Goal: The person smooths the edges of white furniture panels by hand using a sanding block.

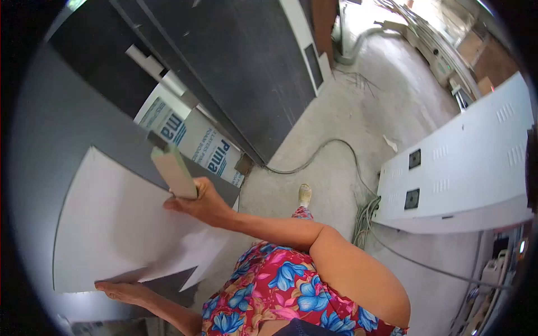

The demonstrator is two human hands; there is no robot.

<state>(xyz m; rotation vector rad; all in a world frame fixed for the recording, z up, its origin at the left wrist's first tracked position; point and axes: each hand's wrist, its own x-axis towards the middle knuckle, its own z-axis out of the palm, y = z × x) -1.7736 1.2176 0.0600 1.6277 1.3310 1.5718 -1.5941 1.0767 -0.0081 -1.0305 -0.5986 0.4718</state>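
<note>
My right hand (pixel 204 204) is closed around the lower end of a flat, oblong beige block with pale green edges (pixel 175 171), raised in front of the large white panel (pixel 123 213). The panel leans against a dark grey board on the left. At its lower edge, my left hand (pixel 124 292) grips the rim, with some fingers hidden behind it. A dark notch-shaped gap shows in the panel near its lower right corner.
Dark grey boards (pixel 241 61) stand upright behind, beside foam-board packaging (pixel 216 154) with blue lettering. A white vented cabinet (pixel 459 162) is on the right. Cables (pixel 364 218) run over the concrete floor (pixel 336 117). My shoe (pixel 304 194) is below.
</note>
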